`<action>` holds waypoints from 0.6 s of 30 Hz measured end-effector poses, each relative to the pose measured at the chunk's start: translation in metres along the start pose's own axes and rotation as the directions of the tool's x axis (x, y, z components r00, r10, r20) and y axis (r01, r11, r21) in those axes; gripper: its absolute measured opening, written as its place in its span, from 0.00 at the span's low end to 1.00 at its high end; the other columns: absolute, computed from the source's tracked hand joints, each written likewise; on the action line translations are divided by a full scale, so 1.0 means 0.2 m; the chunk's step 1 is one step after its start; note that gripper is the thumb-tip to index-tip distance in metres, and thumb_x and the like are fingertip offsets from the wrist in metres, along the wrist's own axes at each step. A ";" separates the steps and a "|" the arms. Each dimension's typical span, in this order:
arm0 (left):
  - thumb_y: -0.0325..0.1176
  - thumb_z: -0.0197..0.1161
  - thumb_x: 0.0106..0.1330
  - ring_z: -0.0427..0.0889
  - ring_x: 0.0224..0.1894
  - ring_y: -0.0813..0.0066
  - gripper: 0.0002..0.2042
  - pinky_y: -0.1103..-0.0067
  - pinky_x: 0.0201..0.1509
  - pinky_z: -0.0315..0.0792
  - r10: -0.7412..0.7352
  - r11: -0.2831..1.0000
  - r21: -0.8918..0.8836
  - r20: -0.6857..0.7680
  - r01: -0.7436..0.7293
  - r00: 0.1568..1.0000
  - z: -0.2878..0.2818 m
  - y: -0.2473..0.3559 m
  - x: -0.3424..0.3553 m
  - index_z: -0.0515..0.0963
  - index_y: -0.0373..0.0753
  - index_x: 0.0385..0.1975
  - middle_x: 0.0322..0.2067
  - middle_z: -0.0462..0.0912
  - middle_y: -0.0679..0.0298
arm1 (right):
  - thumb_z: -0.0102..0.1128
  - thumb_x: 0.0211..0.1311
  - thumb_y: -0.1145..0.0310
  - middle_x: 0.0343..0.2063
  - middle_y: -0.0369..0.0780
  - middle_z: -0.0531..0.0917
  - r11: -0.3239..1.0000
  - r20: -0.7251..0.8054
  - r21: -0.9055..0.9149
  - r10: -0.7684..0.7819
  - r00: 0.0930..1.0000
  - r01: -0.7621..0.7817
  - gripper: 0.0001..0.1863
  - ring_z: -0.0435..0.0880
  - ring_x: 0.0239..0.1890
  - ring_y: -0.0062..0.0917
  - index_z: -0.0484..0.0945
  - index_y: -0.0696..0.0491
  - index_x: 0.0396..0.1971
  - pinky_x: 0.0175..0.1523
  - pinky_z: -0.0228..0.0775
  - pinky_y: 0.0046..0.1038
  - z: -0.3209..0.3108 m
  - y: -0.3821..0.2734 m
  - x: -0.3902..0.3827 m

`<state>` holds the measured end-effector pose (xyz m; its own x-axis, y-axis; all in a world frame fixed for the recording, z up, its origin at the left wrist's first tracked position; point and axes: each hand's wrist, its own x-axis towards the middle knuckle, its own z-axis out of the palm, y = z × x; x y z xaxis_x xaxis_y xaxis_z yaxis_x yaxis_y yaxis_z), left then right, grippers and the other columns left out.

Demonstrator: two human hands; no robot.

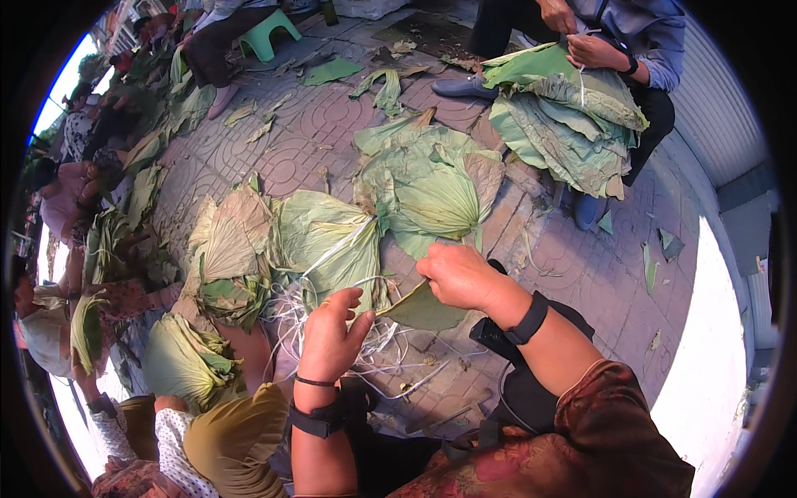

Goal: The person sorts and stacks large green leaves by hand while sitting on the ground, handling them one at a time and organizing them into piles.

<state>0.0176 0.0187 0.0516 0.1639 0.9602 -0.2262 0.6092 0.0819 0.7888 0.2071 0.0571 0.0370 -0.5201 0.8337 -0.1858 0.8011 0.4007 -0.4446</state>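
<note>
My right hand (463, 276) is closed on the upper edge of a folded green lotus leaf (426, 310), which hangs below it. Close to the leaf's left tip, my left hand (330, 330) is open, with thumb and fingers apart. A thin white strand passes by its fingertips; whether they touch it I cannot tell. Under and beside the left hand lies a tangle of white plastic string (290, 311). Just ahead on the paving, a flattened bundle of dried lotus leaves (328, 241) has white string across it. A larger leaf bundle (436, 187) lies behind that one.
At the left are a brownish leaf bundle (237, 232) and a yellow-green bundle (187, 357), beside a seated person's knee (237, 440). At the upper right, another person's hands (594, 51) work over stacked leaves (569, 137). A green stool (270, 35) stands far back; leaf scraps litter the paving.
</note>
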 end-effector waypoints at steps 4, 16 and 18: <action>0.30 0.56 0.44 0.73 0.25 0.63 0.14 0.76 0.28 0.66 0.008 1.000 0.014 0.004 -0.008 1.000 -0.01 -0.02 -0.03 0.67 0.34 0.31 0.27 0.72 0.55 | 0.45 0.34 0.75 0.18 0.43 0.71 1.000 0.066 -0.005 0.021 0.998 -0.020 0.04 0.70 0.25 0.36 0.69 0.54 0.15 0.26 0.60 0.34 0.03 0.00 0.01; 0.29 0.56 0.43 0.72 0.26 0.61 0.14 0.75 0.29 0.66 0.073 0.997 0.008 -0.078 -0.072 0.994 -0.13 -0.05 -0.11 0.67 0.34 0.32 0.27 0.72 0.53 | 0.48 0.33 0.73 0.16 0.43 0.73 0.994 -0.038 0.029 0.110 0.993 -0.109 0.05 0.72 0.24 0.36 0.71 0.54 0.17 0.26 0.62 0.31 0.14 0.00 0.11; 0.29 0.56 0.43 0.72 0.27 0.61 0.14 0.75 0.29 0.66 0.059 0.998 0.002 -0.094 -0.059 0.994 -0.14 -0.07 -0.12 0.67 0.34 0.32 0.27 0.72 0.52 | 0.51 0.33 0.71 0.14 0.42 0.72 0.923 -0.102 0.336 0.232 0.967 -0.186 0.08 0.71 0.21 0.32 0.71 0.55 0.20 0.26 0.62 0.28 0.12 0.07 0.10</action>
<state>-0.0162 0.0020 0.0620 0.1257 0.9842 -0.1249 0.5997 0.0249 0.7998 0.2008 0.0713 0.0064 -0.2874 0.9381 -0.1936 0.7367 0.0873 -0.6706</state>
